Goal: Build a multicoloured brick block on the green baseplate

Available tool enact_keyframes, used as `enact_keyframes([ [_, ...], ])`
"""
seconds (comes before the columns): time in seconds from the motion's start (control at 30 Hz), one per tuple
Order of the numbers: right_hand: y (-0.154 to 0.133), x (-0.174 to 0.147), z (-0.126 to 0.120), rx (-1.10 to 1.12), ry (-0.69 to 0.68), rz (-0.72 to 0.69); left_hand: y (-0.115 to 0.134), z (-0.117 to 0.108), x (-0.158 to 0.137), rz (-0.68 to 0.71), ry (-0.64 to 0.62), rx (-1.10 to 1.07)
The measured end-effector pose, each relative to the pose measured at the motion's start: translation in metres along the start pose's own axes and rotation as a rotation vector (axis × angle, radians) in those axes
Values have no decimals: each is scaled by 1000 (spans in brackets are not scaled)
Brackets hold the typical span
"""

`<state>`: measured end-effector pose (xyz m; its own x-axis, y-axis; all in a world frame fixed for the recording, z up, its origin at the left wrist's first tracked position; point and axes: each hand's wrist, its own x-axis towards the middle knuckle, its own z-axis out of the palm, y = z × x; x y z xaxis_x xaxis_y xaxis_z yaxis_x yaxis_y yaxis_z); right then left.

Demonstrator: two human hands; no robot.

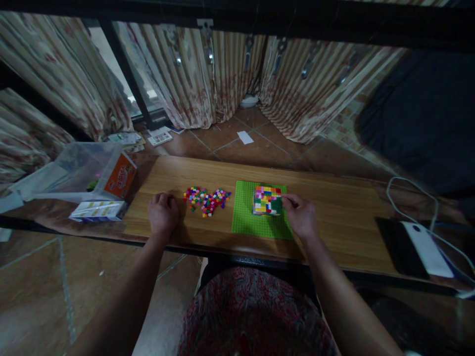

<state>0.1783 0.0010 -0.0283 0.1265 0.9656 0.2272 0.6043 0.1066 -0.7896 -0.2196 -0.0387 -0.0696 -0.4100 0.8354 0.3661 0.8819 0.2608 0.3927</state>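
A block of many-coloured toy bricks (267, 202) stands on a bright green baseplate (243, 225) in the middle of the wooden board. At the block's right side is my right hand (301, 216), thumb and fingers pinched together at its edge. Whether a small brick is between those fingertips is hidden. My left hand (163, 212) rests on the board in a loose fist, palm down, with nothing showing in it. Just right of that fist lies a loose pile of small coloured bricks (208, 200), apart from the baseplate.
On the left stand a clear plastic bin (81, 165) with an orange label and a white-and-blue carton (98, 210). To the right lie a black flat item (401, 245), a white device (426, 247) and a white cable (411, 180). Striped curtains (208, 84) hang beyond.
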Motion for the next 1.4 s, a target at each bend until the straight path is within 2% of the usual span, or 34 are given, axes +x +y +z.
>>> enact_keyframes([
  [0.13, 8, 1, 4, 182, -14, 101, -1, 2, 0, 5, 2, 11],
  [0.27, 9, 3, 11, 363, 59, 236, -2, 2, -1, 11, 8, 8],
  [0.5, 8, 5, 16, 451, 70, 332, -1, 0, 0, 5, 1, 16],
  [0.97, 12, 5, 21, 341, 114, 235, 1, 0, -1, 2, -6, 1],
  [1.17, 16, 6, 19, 304, 73, 232, 3, 0, -2, -7, -3, 7],
  [1.23, 12, 3, 16, 267, 113, 207, 3, -1, -2, -5, -12, 11],
  [1.33, -5, -7, 13, 192, 261, 125, 3, -1, -3, -4, -23, 13],
  [1.4, -24, -16, 16, 182, 267, 53, 4, 0, -3, -8, -21, 8],
])
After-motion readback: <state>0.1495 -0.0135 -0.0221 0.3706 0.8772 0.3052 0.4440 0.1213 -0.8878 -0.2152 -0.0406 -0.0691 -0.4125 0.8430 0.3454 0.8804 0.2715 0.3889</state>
